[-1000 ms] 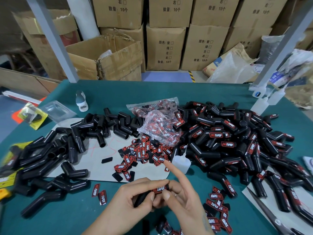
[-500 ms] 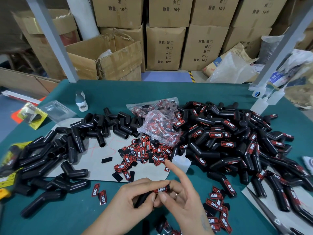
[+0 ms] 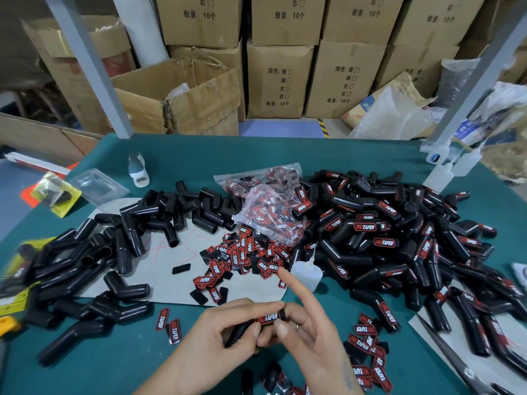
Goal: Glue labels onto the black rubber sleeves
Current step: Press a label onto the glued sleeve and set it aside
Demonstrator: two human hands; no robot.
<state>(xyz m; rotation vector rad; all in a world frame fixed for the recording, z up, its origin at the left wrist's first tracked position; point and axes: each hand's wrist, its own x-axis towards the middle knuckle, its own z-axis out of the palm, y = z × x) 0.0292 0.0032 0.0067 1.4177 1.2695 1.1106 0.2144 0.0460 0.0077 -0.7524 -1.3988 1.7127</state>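
Pressing a red-and-black printed label (image 3: 268,318) onto a bent black rubber sleeve (image 3: 242,332) low over the green desk (image 3: 114,366): left hand (image 3: 222,337) grips sleeve, right hand (image 3: 308,332) pinches label end, forefinger raised; next, probably firm rub-down, then discard onto the labelled heap (image 3: 399,246).

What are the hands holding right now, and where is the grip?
A black rubber sleeve: both the left hand and right hand pinch its labelled end, at the label.

My green table (image 3: 356,149) carries bare sleeves (image 3: 94,269) left of my grip, labelled sleeves (image 3: 399,246) right, loose labels (image 3: 245,258) and a glue bottle (image 3: 306,273) just beyond it.
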